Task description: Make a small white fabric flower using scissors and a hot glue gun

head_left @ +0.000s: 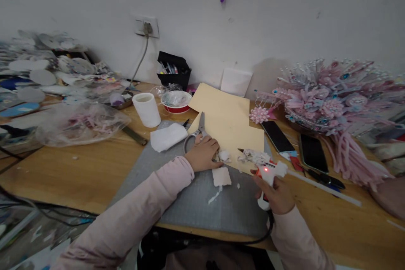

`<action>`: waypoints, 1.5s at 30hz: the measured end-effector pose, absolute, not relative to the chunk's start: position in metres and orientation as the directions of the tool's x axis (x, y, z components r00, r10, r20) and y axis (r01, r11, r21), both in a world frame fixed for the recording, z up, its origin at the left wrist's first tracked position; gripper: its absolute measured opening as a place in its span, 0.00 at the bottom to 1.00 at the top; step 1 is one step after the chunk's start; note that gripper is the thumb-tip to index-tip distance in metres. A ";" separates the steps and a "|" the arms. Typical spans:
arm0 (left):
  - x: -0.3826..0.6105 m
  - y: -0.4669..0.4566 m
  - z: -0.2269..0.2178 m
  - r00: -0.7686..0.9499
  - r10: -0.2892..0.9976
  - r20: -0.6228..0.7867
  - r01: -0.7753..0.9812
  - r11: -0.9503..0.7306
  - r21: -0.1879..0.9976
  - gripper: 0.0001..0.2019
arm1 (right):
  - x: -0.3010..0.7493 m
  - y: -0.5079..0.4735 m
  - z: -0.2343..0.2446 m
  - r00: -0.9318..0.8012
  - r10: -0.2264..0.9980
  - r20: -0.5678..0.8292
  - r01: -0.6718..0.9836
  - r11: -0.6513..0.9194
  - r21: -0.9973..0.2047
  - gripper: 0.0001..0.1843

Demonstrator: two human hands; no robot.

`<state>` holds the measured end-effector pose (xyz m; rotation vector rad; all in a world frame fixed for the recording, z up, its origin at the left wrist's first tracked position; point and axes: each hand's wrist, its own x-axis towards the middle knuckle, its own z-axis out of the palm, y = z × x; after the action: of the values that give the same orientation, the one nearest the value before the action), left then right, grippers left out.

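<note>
My right hand (276, 194) is wrapped round the handle of a white glue gun (265, 166) with a lit red lamp; its nozzle points left over the tan paper sheets (221, 118). My left hand (204, 154) is closed, pressing or pinching a small white scrap (224, 156) at the edge of the grey mat (196, 194). A square white fabric piece (221, 176) lies just below that hand. Scissors (196, 133) rest right above my left hand.
A white cup (146, 109), a red-rimmed bowl (176, 101), a black pen holder (174, 69) and a folded white cloth (167, 136) stand behind. Two phones (278, 136) (312, 152) and a pink beaded ornament (329, 97) lie right. A plastic bag (79, 124) and clutter fill the left.
</note>
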<state>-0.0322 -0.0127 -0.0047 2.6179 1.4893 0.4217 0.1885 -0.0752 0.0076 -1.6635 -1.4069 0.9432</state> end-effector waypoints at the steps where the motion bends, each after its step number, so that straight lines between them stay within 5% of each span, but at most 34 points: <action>1: -0.032 -0.013 -0.004 0.482 0.856 0.187 0.827 -0.515 0.226 0.20 | 0.188 -0.075 0.008 0.111 0.991 -0.074 0.461 -0.117 -0.880 0.21; 16: -0.038 -0.013 0.001 0.498 0.851 0.170 0.827 -0.524 0.203 0.20 | 0.163 -0.067 0.016 -0.127 0.992 0.003 0.660 0.087 -0.746 0.25; 45: -0.037 -0.013 0.002 0.496 0.854 0.158 0.824 -0.521 0.222 0.20 | 0.161 -0.065 0.019 -0.186 0.982 0.003 0.730 0.141 -0.669 0.26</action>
<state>-0.0373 -0.0126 0.0021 2.6145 1.4727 0.3778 0.1612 -0.0651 0.0192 -1.6371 -1.9794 0.7566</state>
